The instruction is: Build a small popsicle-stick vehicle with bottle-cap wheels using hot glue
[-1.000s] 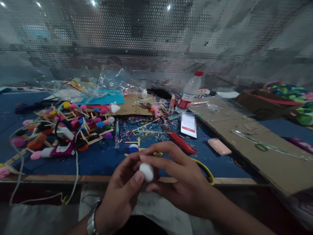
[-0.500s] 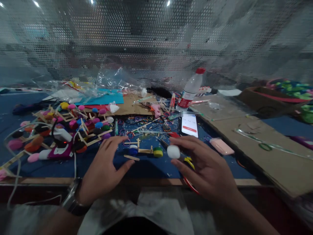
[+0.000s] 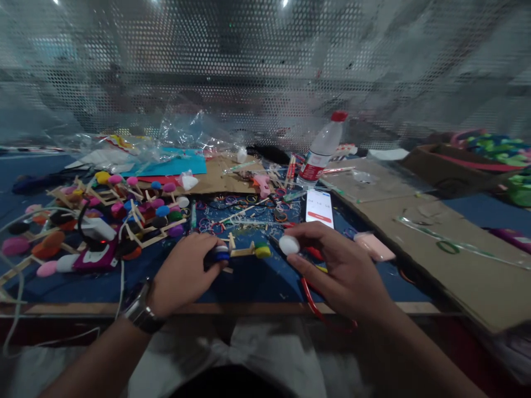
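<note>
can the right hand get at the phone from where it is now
Probably yes. The phone lies flat on the blue table just past the right hand, with nothing standing between them. It pinches a white cap, though, so its grip is not free.

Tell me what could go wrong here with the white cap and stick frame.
The stick frame looks flimsy; the left hand squeezing its blue cap could twist a joint loose. The white cap is held lightly in the right hand and might slip among the loose rubber bands. The red scissor handle under that wrist could snag.
</note>
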A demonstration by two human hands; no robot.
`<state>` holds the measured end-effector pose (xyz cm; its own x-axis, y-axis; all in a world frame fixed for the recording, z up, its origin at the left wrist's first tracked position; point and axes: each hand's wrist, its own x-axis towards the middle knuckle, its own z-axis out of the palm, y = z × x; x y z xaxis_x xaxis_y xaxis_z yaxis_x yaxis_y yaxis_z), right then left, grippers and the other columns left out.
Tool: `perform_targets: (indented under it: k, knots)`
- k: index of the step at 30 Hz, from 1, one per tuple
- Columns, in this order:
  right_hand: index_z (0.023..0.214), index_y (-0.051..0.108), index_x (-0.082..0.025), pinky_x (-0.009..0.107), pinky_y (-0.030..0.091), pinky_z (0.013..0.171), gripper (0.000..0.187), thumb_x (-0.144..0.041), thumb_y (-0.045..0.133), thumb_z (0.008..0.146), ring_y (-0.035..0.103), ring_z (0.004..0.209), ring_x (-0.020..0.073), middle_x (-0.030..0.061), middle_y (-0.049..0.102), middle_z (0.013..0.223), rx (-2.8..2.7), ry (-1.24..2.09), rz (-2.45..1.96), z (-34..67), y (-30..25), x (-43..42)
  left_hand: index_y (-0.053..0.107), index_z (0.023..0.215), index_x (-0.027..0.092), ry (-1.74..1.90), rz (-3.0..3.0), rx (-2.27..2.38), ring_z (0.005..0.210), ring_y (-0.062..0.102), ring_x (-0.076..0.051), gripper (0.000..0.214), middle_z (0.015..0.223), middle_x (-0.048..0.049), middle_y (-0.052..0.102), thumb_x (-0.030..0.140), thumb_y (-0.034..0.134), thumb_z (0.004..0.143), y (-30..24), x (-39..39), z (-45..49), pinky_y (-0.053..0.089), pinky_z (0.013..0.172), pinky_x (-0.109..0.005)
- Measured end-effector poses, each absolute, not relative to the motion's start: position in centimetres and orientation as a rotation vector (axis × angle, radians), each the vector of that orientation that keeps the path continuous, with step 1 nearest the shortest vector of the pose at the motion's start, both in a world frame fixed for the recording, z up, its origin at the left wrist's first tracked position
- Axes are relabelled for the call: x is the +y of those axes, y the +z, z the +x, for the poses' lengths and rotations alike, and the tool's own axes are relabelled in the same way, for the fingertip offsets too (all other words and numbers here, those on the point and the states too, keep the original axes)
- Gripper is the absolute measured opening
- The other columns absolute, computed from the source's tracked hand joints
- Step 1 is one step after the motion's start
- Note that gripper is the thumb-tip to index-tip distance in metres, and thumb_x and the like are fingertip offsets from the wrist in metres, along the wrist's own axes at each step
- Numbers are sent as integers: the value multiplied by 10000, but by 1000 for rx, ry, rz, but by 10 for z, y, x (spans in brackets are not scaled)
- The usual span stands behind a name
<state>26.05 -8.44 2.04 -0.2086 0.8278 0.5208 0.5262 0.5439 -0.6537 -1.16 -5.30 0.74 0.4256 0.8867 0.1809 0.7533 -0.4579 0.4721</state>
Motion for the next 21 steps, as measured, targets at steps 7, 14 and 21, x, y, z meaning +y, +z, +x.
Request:
perform_targets:
  k: [7,14,21]
  knots:
    - [1121,664,-222,324,594,751,206,-304,679,933,709,895,202,81,705,1045,-1846,497,-1072,253,15,-86,630,1117,232,796,2095,1487,998,704,-286,257,1091,-71,753,389,643,914,7,-68,-13,524,877,-401]
    - [1243,610,-241,325,577,794,335,-268,695,921,692,910,187,67,690,1066,-1745,527,-1008,234,5,-105,561,1133,237,745,1984,1426,897,686,-235,231,1015,-38,724,319,620,926,12,-81,-3,489,791,-348]
    - [1213,636,-252,325,576,783,275,-270,667,940,677,947,198,71,678,1075,-1664,517,-995,230,-1,-107,652,1081,224,738,1707,1161,815,658,-207,251,924,-31,709,403,664,906,15,-79,-1,519,748,-322]
